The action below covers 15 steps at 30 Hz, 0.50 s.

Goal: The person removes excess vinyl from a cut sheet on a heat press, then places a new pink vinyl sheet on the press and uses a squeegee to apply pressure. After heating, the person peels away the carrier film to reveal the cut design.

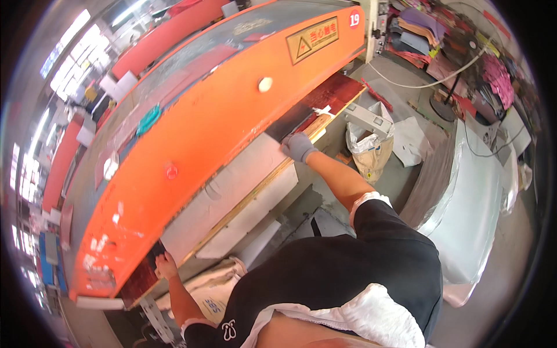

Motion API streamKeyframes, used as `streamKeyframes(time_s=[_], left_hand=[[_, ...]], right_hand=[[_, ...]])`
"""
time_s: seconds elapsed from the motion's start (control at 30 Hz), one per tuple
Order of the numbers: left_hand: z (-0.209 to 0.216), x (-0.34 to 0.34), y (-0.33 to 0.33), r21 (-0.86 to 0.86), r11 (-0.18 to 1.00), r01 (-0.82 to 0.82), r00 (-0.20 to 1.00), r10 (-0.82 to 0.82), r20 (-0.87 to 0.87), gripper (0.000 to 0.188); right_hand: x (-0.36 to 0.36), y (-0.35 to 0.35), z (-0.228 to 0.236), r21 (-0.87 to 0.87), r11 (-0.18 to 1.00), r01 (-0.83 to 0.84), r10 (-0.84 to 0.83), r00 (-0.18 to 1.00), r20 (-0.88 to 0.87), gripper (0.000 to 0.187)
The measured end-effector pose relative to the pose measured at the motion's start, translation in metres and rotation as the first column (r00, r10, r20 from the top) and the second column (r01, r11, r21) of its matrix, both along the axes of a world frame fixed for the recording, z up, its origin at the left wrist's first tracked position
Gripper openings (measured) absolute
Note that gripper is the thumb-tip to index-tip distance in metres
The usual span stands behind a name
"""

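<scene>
A large orange press (232, 110) with a curved front slants across the view. Under it lies a pale flat sheet (217, 191) on a wood-edged board (243, 203). At the sheet's left end my left hand (166, 266) is closed beside a small dark piece (155, 251). My right hand (298, 147), in a grey glove, is closed at the sheet's far right end, next to a dark flat piece (284, 122) on the dark red bed (333, 93). What the fingers of each hand hold is hidden.
Right of me stands a tall stack of silvery-grey sheets (464, 191). An open sack (371, 148) sits on the floor beyond my right forearm, and another sack (217, 290) lies below the board. Coloured scraps (418, 29) pile up behind. A teal cloth (149, 118) rests atop the press.
</scene>
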State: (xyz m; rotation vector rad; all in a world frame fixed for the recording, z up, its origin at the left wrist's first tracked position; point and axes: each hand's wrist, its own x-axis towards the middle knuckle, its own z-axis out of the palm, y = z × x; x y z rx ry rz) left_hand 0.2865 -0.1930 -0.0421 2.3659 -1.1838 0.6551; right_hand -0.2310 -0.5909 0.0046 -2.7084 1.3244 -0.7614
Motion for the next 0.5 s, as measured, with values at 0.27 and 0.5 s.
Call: streamKeyframes(time_s=[0.27,0.5], left_hand=[[-0.004,-0.086,0.077,-0.065,0.998,-0.006,0.996,0.011,0.086,0.026],[0.005,-0.188,0.165,-0.108,0.994,0.012,0.999,-0.007,0.042,0.025]], right_hand=[[-0.073,0.077,-0.008,-0.045,0.994,-0.096,0.103,0.976,0.192,0.022],[-0.152,0.152,-0.003,0.511,0.841,-0.175,-0.131,0.851,0.508,0.024]])
